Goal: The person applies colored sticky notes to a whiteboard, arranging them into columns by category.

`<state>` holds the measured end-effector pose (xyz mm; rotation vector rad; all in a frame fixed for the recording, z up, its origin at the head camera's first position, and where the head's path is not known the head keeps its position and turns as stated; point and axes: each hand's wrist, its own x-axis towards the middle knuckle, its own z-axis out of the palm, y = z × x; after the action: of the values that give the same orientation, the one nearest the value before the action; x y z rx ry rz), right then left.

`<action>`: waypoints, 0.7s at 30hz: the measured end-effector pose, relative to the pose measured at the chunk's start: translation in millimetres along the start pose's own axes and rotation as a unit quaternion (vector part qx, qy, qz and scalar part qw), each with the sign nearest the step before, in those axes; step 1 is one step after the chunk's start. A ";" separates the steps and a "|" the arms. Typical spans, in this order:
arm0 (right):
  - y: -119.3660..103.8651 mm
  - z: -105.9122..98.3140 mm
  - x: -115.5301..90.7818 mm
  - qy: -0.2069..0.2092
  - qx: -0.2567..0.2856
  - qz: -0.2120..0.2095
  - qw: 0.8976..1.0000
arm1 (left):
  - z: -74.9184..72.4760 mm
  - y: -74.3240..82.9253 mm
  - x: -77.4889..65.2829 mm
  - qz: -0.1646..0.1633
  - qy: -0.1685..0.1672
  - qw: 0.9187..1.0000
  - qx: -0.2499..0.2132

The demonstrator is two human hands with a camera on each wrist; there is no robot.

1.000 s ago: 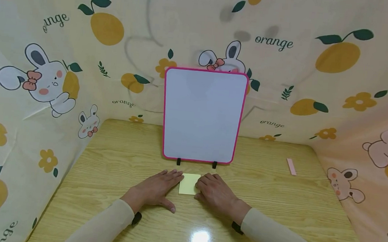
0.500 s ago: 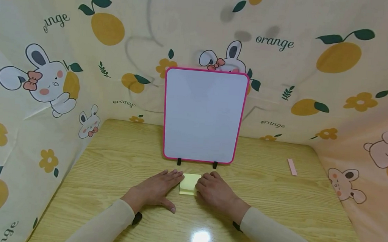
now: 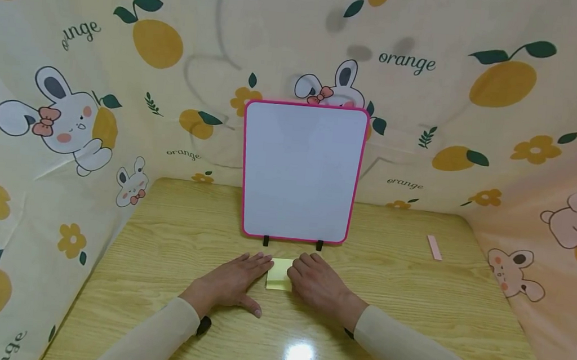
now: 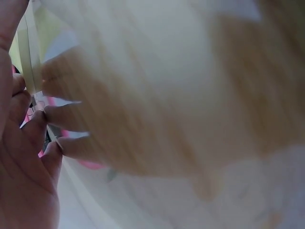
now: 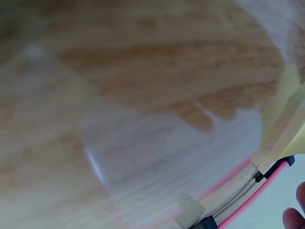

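A pad of pale yellow sticky notes [image 3: 277, 281] lies on the table in front of the whiteboard [image 3: 302, 172]. My left hand [image 3: 232, 280] lies flat beside it, fingertips at its left edge and thumb spread away. Curled at the pad's right side, my right hand [image 3: 318, 284] pinches the top sheet, which is lifted and bowed above the pad's near edge. My right fingers cover the pad's right edge. In the left wrist view the left palm [image 4: 28, 176] shows next to the pad's edge; the right wrist view catches the yellow paper [image 5: 298, 140] at its right border.
The whiteboard has a pink frame and stands upright on two black feet [image 3: 265, 240] just behind the pad. A small pink strip [image 3: 434, 248] lies at the right of the wooden table [image 3: 189, 212]. Patterned cloth [image 3: 279, 38] encloses the back and sides.
The top sheet, flat at first, now curves up from its near edge. My right hand has shifted slightly left over the pad with it; my left hand has stayed in place.
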<state>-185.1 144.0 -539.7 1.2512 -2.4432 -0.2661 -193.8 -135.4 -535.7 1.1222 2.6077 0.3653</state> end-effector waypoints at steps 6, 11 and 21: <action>1.1 -0.7 0.6 0.000 -0.009 0.012 1.000 | -0.5 0.1 0.6 -0.001 0.004 1.000 0.002; 2.1 0.2 0.5 -0.001 0.000 0.026 1.000 | -2.1 1.3 0.6 -0.002 0.002 1.000 0.002; 3.9 3.2 0.4 0.037 0.018 0.022 0.999 | 3.3 0.1 0.8 -0.010 -0.006 0.999 0.033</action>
<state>-189.5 145.9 -541.2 1.1988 -2.4180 -0.1615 -193.1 -134.4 -538.8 1.1151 2.6360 0.2697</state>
